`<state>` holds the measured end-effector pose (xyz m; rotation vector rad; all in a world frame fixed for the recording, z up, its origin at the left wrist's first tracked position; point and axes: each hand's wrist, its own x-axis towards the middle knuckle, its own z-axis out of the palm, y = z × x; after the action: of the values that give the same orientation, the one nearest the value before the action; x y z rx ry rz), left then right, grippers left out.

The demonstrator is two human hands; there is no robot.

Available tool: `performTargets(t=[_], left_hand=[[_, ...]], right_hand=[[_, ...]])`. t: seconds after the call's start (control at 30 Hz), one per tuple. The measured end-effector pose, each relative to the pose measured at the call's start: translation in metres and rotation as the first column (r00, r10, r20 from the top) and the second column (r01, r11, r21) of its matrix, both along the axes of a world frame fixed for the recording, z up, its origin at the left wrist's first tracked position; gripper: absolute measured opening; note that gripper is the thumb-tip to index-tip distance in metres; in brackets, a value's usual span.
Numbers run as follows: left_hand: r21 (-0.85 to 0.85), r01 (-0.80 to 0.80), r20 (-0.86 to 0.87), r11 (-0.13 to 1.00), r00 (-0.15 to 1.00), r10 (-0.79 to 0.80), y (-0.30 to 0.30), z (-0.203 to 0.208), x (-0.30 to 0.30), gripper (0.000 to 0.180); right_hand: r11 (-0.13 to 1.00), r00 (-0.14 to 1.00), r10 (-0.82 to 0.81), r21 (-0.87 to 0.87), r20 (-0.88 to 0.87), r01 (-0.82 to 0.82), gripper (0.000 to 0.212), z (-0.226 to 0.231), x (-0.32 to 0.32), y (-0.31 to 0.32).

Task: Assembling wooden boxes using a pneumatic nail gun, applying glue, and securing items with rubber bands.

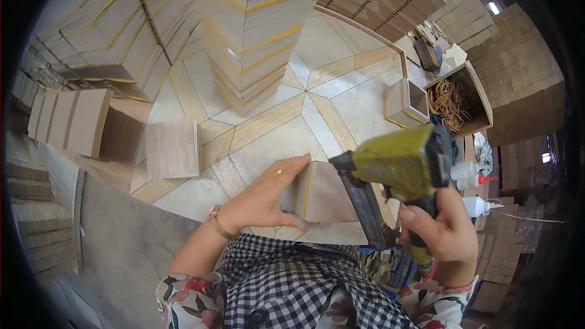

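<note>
Right hand (448, 225) grips a nail gun (396, 158); left hand (259, 195) apparently clasps a wooden piece (329, 195); a slip could injure that hand.

Single wide fisheye view, worn on the head, looking down, close above the hands (259, 198)

Tile-patterned tabletop (277, 137); grey floor (122, 225) left; bright spot (493, 8) beyond, perhaps window.

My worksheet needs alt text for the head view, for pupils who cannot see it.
A person's right hand grips a yellow-green nail gun close to a wooden piece, which the left hand holds at a tile-patterned table. Tall stacks of boards stand beyond.
</note>
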<state>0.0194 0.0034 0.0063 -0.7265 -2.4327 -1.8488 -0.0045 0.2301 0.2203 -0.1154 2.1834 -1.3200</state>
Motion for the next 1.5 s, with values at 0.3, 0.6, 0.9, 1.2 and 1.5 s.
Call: performTargets(t=[0.3, 0.6, 0.9, 1.2, 1.5], left_hand=[[-0.091, 0.002, -0.018, 0.996, 1.000, -0.004, -0.001, 0.001, -0.005, 0.106], [-0.103, -0.030, -0.057, 0.994, 0.998, 0.024, 0.002, -0.002, -0.003, 0.103], [-0.101, -0.026, -0.058, 0.995, 0.998, 0.021, 0.004, 0.001, -0.001, 0.100], [-0.142, -0.062, -0.112, 0.988, 0.993, 0.046, 0.007, -0.007, -0.003, 0.102], [0.028, -0.053, -0.101, 0.998, 0.993, 0.055, -0.010, 0.077, 0.006, 0.098]], right_hand=[[0.999, 0.990, 0.046, -0.004, 0.134, -0.046, 0.048, -0.004, 0.047, 0.022], [0.997, 0.984, 0.069, 0.028, 0.167, -0.075, 0.048, -0.010, 0.049, 0.021], [0.899, 0.894, 0.428, 0.162, -0.133, -0.407, 0.041, -0.009, 0.041, 0.018], [0.973, 0.988, -0.150, -0.175, 0.017, 0.151, 0.045, -0.033, 0.061, 0.061], [0.566, 0.842, -0.512, -0.671, 0.170, 0.480, 0.036, -0.154, 0.016, 0.196]])
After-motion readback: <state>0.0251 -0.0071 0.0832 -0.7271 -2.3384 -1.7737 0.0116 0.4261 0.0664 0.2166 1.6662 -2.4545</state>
